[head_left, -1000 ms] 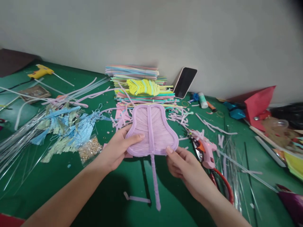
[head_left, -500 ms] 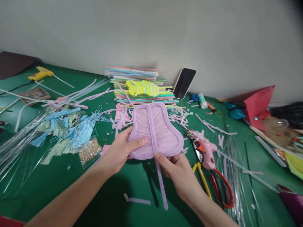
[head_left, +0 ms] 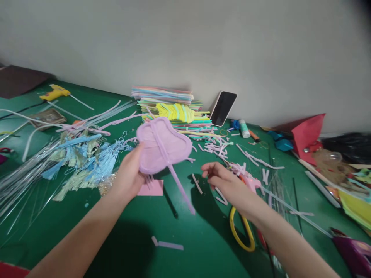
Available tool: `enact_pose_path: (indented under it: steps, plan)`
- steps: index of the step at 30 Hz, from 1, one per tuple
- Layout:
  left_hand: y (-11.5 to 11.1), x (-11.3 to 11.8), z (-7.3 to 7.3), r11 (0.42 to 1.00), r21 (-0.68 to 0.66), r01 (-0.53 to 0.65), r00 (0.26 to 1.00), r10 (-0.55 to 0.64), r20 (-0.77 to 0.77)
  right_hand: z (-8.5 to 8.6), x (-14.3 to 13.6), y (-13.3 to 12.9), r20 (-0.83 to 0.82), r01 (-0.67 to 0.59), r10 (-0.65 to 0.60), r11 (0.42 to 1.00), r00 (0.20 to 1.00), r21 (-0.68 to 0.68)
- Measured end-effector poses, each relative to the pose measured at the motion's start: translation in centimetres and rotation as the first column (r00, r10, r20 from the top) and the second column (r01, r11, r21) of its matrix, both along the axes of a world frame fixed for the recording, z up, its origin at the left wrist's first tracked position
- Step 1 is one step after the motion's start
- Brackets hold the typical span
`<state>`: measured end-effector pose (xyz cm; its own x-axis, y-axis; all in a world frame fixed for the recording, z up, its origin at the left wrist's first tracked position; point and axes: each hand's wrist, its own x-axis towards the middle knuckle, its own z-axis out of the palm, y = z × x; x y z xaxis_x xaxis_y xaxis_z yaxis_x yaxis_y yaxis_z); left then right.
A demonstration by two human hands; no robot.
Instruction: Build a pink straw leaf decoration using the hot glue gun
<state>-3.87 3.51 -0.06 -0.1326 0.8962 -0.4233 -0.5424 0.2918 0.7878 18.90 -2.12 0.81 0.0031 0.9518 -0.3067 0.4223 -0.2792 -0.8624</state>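
A lilac hand fan, built from fuzzy pipe cleaners, hangs tilted over the table with its stem slanting down to the right. My left hand grips its left edge; the fingers behind the fan are hidden. My right hand is off the fan, held over the table with loosely curled fingers apart and nothing visible in them. Lilac pipe cleaner offcuts lie below and around it. Partly covered by my right hand and forearm are a pink glue gun and yellow-handled pliers.
Bundles of pipe cleaners lie at the back beside a leaning phone. To the left are blue tassels and a yellow glue gun. A pink card lies below the fan. Red paper stands at right.
My right hand has let go of the fan and moved right. My left hand has carried the fan left and tilted it, uncovering more offcuts and the pink card.
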Motion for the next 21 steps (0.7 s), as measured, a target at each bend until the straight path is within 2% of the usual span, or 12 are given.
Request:
enact_pose_path:
  steps: [3,5,8,11,14,16,18,19,20,21]
  plan:
    - [1.2,-1.2,-0.1,0.990,-0.022,-0.138,0.990,0.138,-0.006,-0.2,0.7,3.3,0.067,-0.042,0.038,0.997,0.997,0.064]
    - [1.5,-1.5,-0.4,0.990,0.002,-0.140,0.990,0.140,-0.024,-0.7,0.6,5.9,0.118,-0.083,0.069,0.990,0.991,0.111]
    - [1.3,-1.3,-0.9,0.996,0.087,-0.032,0.998,0.036,-0.050,-1.7,0.0,9.6,0.227,-0.136,0.087,0.968,0.970,0.213]
    - [0.8,-0.9,-1.4,0.979,0.172,0.108,0.994,-0.100,-0.053,-2.6,-0.7,12.0,0.318,-0.168,0.060,0.930,0.946,0.325]
    - [0.4,-0.6,-1.7,0.962,0.216,0.166,0.986,-0.158,-0.054,-2.6,-0.7,12.5,0.361,-0.160,-0.012,0.881,0.933,0.445]
    - [0.3,-0.5,-1.9,0.944,0.263,0.197,0.980,-0.183,-0.076,-1.8,-0.5,11.3,0.360,-0.113,-0.104,0.838,0.927,0.534]
    - [0.1,-0.4,-2.0,0.923,0.319,0.213,0.976,-0.186,-0.113,-0.5,-0.5,9.0,0.320,-0.009,-0.257,0.767,0.912,0.642]
    - [-0.1,-0.2,-2.1,0.916,0.340,0.211,0.976,-0.178,-0.126,0.3,-0.8,7.5,0.275,0.063,-0.365,0.695,0.889,0.716]
    - [-0.2,-0.1,-2.1,0.911,0.356,0.206,0.977,-0.170,-0.130,1.0,-1.2,5.9,0.197,0.120,-0.484,0.549,0.853,0.827]
    - [-0.4,0.0,-2.1,0.907,0.369,0.201,0.978,-0.164,-0.128,1.6,-1.8,4.3,0.194,0.077,-0.511,0.460,0.837,0.884]
